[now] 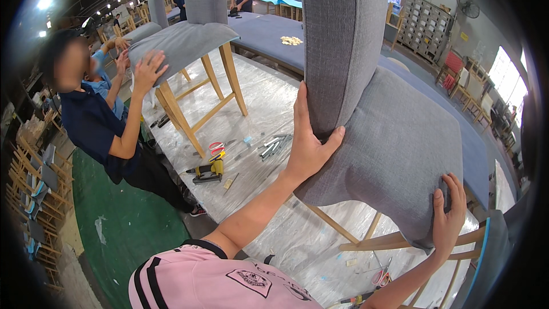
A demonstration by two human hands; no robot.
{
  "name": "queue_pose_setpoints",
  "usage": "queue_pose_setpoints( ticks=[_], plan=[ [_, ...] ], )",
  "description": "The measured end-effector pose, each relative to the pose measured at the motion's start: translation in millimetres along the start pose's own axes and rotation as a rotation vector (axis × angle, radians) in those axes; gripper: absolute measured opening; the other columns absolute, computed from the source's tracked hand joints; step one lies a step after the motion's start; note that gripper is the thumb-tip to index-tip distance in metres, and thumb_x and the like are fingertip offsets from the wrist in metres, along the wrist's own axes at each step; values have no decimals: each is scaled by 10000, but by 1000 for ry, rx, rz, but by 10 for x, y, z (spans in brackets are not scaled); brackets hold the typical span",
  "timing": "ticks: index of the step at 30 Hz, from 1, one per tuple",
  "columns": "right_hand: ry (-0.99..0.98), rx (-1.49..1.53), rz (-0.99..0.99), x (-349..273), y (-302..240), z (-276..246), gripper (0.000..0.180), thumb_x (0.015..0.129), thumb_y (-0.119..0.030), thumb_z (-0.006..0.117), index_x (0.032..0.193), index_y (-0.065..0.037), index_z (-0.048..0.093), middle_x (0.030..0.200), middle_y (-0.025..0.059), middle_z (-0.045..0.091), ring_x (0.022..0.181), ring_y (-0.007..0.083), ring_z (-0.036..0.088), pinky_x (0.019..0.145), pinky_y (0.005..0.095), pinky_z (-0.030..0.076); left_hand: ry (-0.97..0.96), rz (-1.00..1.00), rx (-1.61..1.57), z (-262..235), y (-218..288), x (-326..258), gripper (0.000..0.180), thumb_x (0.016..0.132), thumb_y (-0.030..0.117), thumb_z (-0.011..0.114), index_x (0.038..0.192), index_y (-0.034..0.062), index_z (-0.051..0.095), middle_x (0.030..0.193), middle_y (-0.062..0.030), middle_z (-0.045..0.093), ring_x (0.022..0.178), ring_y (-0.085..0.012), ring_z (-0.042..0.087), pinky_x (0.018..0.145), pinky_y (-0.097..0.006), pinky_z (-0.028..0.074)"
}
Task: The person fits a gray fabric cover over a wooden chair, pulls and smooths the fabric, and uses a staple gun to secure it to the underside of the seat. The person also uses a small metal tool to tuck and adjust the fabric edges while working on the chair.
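A grey upholstered chair stands on a plastic-wrapped tabletop, close in front of the person and filling the right of the view. The left hand lies flat where backrest meets seat, fingers together up the back's edge and thumb spread across the fold. The right hand curls its fingers over the seat's near corner, gripping the fabric edge. The step in hand appears to be steadying or shifting the chair; moving it on would call for a firm hold from both hands and care for its wooden legs.

Farther along the tabletop lie a yellow power tool, red-handled scissors and what may be metal fasteners. Beyond, a co-worker presses a hand on a second grey chair.
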State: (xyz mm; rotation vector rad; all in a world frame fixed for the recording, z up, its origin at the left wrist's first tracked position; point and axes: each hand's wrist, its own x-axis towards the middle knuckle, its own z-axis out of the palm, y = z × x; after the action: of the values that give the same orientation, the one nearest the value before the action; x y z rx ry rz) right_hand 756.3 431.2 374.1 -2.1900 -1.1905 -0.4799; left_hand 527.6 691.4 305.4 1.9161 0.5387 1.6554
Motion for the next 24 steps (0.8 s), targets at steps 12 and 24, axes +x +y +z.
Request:
queue_pose_setpoints(
  ticks=[12,24],
  plan=[
    [-38,12,-16,15,-31,-6,407,1000,-361,607,1283,-73,662,1399,123,594,1327,312,522,1123,437,373,4,-52,-14,-20,40,-8,1122,882,214,742,1596,38,-107,1652,-273,18,1542,-381,96,1235,-480,152],
    [-1,41,-13,11,-3,38,386,958,-357,650,1258,-117,680,1382,99,609,1318,323,526,1104,470,401,6,-64,-45,-22,49,-4,1122,873,193,730,1591,23,-115,1651,-261,41,1536,-360,122,1238,-466,142]
  ],
)
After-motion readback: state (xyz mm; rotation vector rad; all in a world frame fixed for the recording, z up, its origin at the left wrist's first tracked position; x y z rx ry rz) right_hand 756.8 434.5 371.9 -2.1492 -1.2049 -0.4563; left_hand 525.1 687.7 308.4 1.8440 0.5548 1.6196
